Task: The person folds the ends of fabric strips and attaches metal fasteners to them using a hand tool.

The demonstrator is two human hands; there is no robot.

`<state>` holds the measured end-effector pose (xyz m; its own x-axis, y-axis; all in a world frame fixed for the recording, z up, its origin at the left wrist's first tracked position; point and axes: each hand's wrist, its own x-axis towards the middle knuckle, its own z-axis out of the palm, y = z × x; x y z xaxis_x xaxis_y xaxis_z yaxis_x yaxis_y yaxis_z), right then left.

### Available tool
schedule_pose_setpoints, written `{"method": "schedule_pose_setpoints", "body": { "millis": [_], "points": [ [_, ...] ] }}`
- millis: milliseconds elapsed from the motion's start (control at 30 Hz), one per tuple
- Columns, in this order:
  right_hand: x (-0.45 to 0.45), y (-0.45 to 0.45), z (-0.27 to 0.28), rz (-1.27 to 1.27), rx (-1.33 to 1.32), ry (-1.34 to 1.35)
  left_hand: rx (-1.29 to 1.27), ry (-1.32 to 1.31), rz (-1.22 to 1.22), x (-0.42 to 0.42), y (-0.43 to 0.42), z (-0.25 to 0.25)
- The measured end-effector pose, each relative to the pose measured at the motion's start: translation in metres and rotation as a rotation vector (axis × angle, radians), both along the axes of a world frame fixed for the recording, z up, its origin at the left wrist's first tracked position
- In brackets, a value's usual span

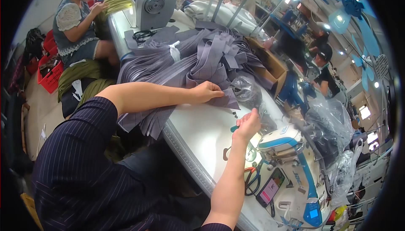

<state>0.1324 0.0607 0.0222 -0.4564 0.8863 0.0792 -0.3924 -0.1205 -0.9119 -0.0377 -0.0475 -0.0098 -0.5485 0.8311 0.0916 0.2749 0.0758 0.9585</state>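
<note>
My left hand (206,92) is closed in a pinch on the end of a grey fabric strip (227,100), over the white sewing table (194,123). My right hand (248,125) is curled closed, to the right of and nearer than my left. From its fist sticks the end of a small teal-handled tool (234,128); the rest of it is hidden by my fingers. Beyond my left arm lies a large heap of grey fabric strips (147,64), part of it bundled with a white tie (174,52). A clear plastic bag (247,91) with dark contents sits just beyond both hands.
A white and blue sewing machine (310,180) stands at the right, with orange-handled scissors (252,176) and a phone (271,187) beside it. Another machine (152,5) is at the far end. A person (80,22) sits at the left near a red basket (50,74).
</note>
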Motion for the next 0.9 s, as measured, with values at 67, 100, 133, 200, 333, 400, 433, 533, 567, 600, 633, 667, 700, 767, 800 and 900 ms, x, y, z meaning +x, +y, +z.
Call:
{"method": "schedule_pose_setpoints", "body": {
  "millis": [67, 100, 133, 200, 333, 400, 433, 533, 567, 600, 633, 667, 700, 767, 800, 900],
  "points": [
    [0.0, 0.001, -0.007, 0.052, 0.007, -0.012, 0.011, -0.024, 0.012, 0.001, 0.001, -0.002],
    [-0.001, 0.001, -0.009, 0.117, 0.016, -0.089, 0.0, -0.038, 0.016, 0.001, 0.001, -0.001],
    [-0.001, 0.002, -0.011, 0.183, 0.027, -0.165, -0.01, -0.051, 0.022, 0.0, 0.0, 0.0],
    [0.0, 0.003, -0.013, 0.237, 0.03, -0.26, -0.017, -0.078, 0.016, -0.001, 0.001, -0.001],
    [-0.001, 0.004, -0.021, 0.247, 0.247, -0.495, 0.016, -0.182, -0.003, -0.002, 0.001, -0.003],
    [-0.003, 0.005, -0.027, 0.217, 0.287, -0.498, 0.049, -0.171, -0.034, 0.003, -0.001, -0.001],
    [-0.004, 0.005, -0.028, 0.217, 0.288, -0.493, 0.078, -0.163, -0.069, 0.006, -0.003, 0.001],
    [-0.007, 0.007, -0.034, 0.285, 0.335, -0.379, 0.087, -0.134, -0.098, 0.012, -0.007, 0.015],
    [-0.009, 0.008, -0.036, 0.27, 0.325, -0.34, 0.071, -0.108, -0.109, 0.015, -0.008, 0.022],
    [-0.008, 0.006, -0.032, 0.255, 0.316, -0.3, 0.072, -0.107, -0.108, 0.015, -0.007, 0.024],
    [-0.006, 0.004, -0.028, 0.256, 0.318, -0.299, 0.067, -0.117, -0.117, 0.015, -0.006, 0.027],
    [-0.002, 0.003, -0.023, 0.275, 0.256, -0.274, 0.062, -0.125, -0.125, 0.015, -0.006, 0.03],
    [-0.001, 0.001, -0.018, 0.293, 0.194, -0.248, 0.063, -0.122, -0.123, 0.018, -0.009, 0.036],
    [-0.003, -0.002, -0.018, 0.288, 0.168, -0.166, 0.017, -0.135, -0.111, 0.024, -0.014, 0.048],
    [-0.003, -0.002, -0.017, 0.317, 0.132, -0.148, 0.018, -0.134, -0.109, 0.023, -0.014, 0.049],
    [-0.002, -0.003, -0.015, 0.352, 0.074, -0.113, 0.003, 0.02, -0.075, 0.018, -0.016, 0.048]
  ]
}}
